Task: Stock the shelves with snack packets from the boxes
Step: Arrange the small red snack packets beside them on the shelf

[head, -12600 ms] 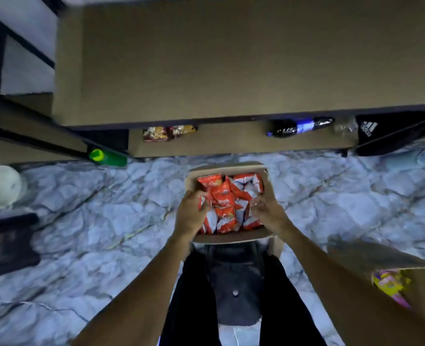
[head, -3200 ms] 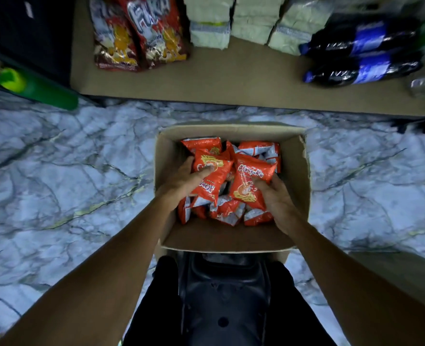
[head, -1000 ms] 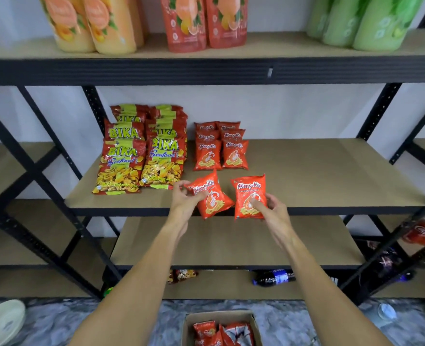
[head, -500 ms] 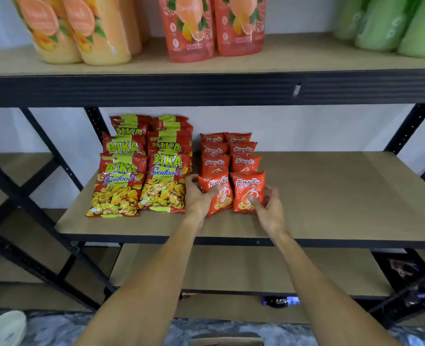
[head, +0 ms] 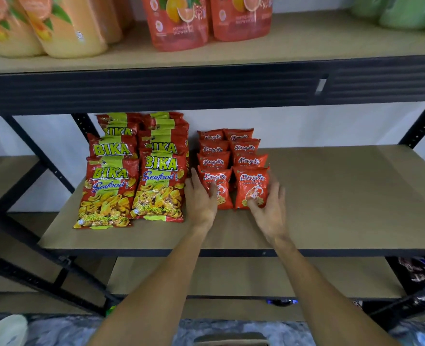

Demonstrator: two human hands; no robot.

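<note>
Two front snack packets (head: 252, 183) lie lengthwise, tops rearward.

You held both bare forearms stretched forward, side by side. Your left grip (head: 201, 198) lay flat, palm down, fingers straight and close together, thumb angled right. Your right grip (head: 269, 211) was relaxed, fingers loosely spread, thumb pointing left.
</note>
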